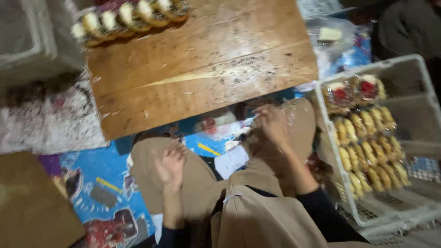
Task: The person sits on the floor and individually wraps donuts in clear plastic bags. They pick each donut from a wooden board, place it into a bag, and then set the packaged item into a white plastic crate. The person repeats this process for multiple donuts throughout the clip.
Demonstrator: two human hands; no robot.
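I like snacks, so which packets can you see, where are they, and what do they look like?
Row of wrapped pastries: far edge of the wooden board, yellow-white rounds in clear film.
Stacked pastry packs: in the white crate beside the right hand, golden pieces, two red-topped.
Clear bag: beyond the board, a pale block inside.
Left hand: on the knee, holds no packet.

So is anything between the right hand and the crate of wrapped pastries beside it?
Nothing visible. The right hand, blurred and touching clear plastic wrap, sits just left of the white crate, with only the person's tan-clad knee below it.
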